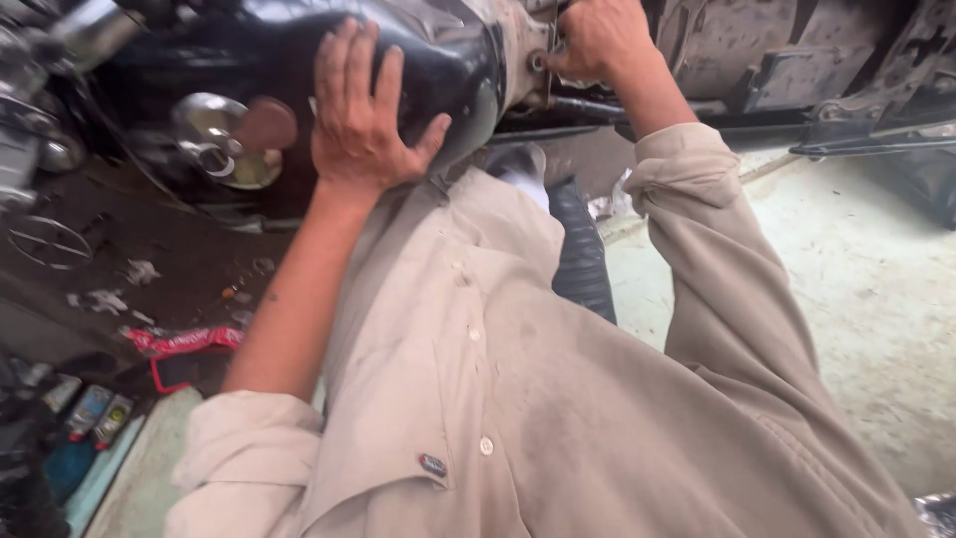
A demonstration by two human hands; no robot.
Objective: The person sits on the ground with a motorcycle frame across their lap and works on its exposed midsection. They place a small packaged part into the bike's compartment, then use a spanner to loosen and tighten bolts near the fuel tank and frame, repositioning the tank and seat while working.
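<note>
A glossy black, rounded metal motorcycle fuel tank (438, 70) fills the upper middle of the view from the head camera, close in front of the person's chest. The left hand (363, 115) lies flat on the near side of the tank, fingers spread wide and pointing up, thumb stretched out to the right, palm pressed against the shiny surface without gripping anything. The right hand (597, 40) is curled into a closed fist at the rear end of the tank, where it meets the dusty grey metal frame (528, 55); what the fingers are wrapped around is hidden inside the fist. Both forearms are bare, with the sleeves of a loose beige buttoned shirt (498, 379) rolled up to the elbows. Just below the tank, between the arms, a black ribbed seat (583, 254) runs down toward the person. On the left of the tank sits a round chrome filler cap (214, 139) with a brownish flap, and further left are chrome motorcycle parts (40, 110). The dark oily ground (179, 269) on the left holds scraps of litter and a red strap (184, 341), with small coloured tubes (95, 410) near the lower left corner. To the right is a pale concrete floor (866, 289), and dusty grey metal panels (797, 60) cross the upper right
</note>
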